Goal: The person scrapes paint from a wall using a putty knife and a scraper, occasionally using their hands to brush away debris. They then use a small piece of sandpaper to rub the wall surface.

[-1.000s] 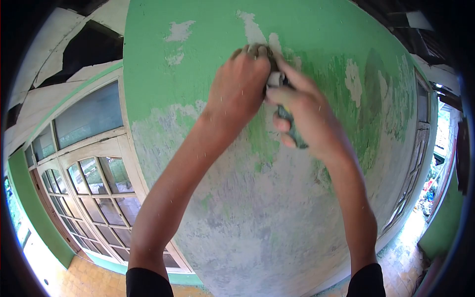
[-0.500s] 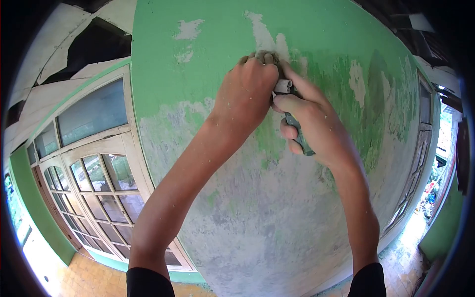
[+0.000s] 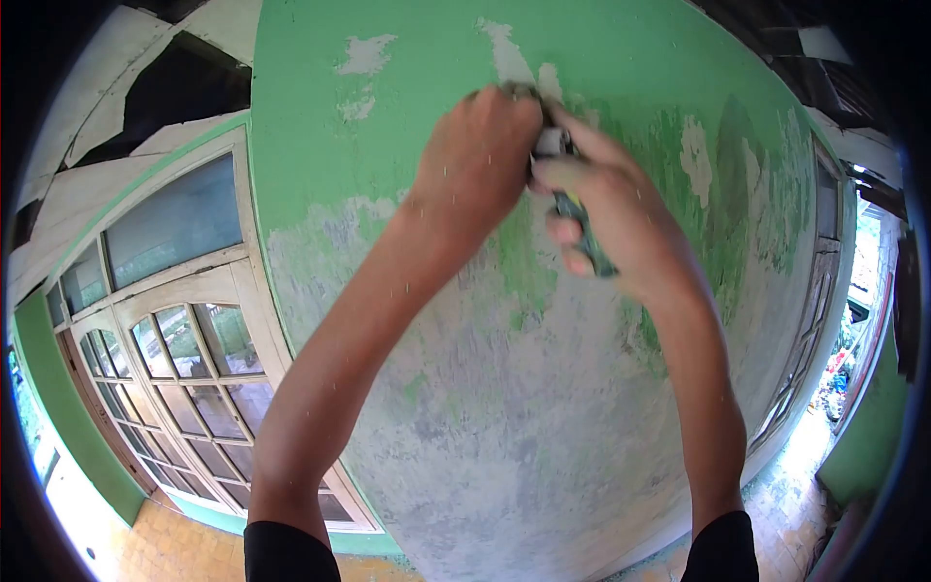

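Note:
On the peeling green wall (image 3: 621, 53), my right hand (image 3: 616, 213) is wrapped round the dark green handle of a scraper (image 3: 570, 206). A pale grey piece of the tool shows between my two hands. My left hand (image 3: 480, 145) is closed over the tool's upper end, its knuckles towards me, close against the wall. The tool's working edge is hidden behind my fingers. Just above my hands is a bare whitish patch (image 3: 506, 53) where the paint is gone. Both hands are slightly blurred.
Below my hands the wall is a mottled grey scraped area (image 3: 504, 436) with green remnants. A white-framed glass door (image 3: 199, 388) stands to the left, and a window (image 3: 800, 349) lies along the right. Yellow-brown tiles (image 3: 184, 543) cover the floor.
Both hands, with the scraper between them, have moved a little upwards along the wall. The camera view has shifted slightly.

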`<action>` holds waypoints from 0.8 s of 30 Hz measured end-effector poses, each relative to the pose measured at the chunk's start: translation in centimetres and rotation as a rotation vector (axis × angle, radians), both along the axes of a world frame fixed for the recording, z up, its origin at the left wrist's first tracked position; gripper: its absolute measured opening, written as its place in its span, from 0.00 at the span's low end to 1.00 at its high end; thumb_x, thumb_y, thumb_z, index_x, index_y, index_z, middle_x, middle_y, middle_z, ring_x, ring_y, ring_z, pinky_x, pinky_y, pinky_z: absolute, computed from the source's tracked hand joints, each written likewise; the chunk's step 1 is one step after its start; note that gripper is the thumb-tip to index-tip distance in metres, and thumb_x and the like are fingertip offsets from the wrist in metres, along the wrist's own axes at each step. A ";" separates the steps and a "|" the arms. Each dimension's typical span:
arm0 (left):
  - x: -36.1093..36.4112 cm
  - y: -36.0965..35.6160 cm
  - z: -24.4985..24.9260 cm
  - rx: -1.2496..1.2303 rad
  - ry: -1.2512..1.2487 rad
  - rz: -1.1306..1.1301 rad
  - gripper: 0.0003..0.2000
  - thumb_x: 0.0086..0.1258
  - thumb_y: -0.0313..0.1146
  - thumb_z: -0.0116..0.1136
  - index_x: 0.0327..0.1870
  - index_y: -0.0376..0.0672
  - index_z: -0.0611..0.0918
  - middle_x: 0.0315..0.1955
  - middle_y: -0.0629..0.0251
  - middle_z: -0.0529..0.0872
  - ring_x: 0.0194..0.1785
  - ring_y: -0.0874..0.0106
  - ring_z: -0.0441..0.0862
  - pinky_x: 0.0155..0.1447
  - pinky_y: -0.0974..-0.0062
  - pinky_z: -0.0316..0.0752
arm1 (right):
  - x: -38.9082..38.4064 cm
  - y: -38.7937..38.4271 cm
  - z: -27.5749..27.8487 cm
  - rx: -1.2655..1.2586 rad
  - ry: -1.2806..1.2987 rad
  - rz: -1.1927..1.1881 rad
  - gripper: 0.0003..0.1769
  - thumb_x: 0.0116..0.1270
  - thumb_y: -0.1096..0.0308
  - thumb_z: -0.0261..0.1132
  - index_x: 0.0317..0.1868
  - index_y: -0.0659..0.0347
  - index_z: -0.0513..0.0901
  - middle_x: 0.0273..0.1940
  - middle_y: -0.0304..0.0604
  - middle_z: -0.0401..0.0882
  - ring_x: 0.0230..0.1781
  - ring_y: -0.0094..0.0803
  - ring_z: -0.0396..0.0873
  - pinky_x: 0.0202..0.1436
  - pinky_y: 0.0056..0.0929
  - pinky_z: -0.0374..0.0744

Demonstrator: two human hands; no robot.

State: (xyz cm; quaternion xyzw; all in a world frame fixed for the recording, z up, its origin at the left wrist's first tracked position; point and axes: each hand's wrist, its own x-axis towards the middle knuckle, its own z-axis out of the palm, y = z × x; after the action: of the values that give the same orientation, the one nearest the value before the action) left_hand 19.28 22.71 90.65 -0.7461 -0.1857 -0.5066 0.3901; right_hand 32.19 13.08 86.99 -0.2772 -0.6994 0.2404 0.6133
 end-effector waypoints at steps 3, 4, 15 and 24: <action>0.0 0.3 0.3 0.111 0.003 -0.014 0.09 0.60 0.19 0.63 0.42 0.33 0.81 0.33 0.45 0.88 0.39 0.44 0.87 0.42 0.53 0.83 | -0.2 -0.5 0.0 -0.020 0.020 -0.011 0.17 0.72 0.71 0.55 0.60 0.60 0.73 0.37 0.37 0.69 0.25 0.22 0.71 0.21 0.27 0.70; 0.1 0.1 0.9 0.099 0.009 -0.006 0.10 0.59 0.19 0.64 0.42 0.32 0.81 0.33 0.45 0.88 0.39 0.44 0.87 0.42 0.53 0.83 | -0.2 -0.3 0.5 -0.013 0.035 0.003 0.17 0.71 0.71 0.55 0.59 0.60 0.73 0.37 0.37 0.70 0.25 0.22 0.71 0.21 0.27 0.70; -0.3 -0.8 1.1 0.002 0.031 0.049 0.10 0.58 0.19 0.65 0.42 0.34 0.85 0.33 0.46 0.88 0.40 0.45 0.87 0.44 0.52 0.83 | 1.9 0.2 2.0 -0.048 -0.034 0.184 0.19 0.72 0.71 0.57 0.62 0.59 0.73 0.37 0.36 0.70 0.24 0.20 0.70 0.19 0.24 0.67; -0.2 -1.3 0.5 -0.026 0.037 0.198 0.08 0.60 0.22 0.67 0.40 0.36 0.86 0.42 0.47 0.88 0.49 0.51 0.89 0.49 0.61 0.87 | 2.3 0.7 1.6 -0.103 -0.042 0.206 0.28 0.73 0.70 0.56 0.74 0.52 0.69 0.37 0.35 0.69 0.25 0.19 0.69 0.20 0.24 0.68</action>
State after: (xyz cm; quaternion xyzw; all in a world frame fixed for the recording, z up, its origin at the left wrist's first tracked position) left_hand 19.13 21.43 91.11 -0.7383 -0.2576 -0.4494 0.4320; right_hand 34.50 13.77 88.59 -0.2399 -0.7235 0.3322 0.5555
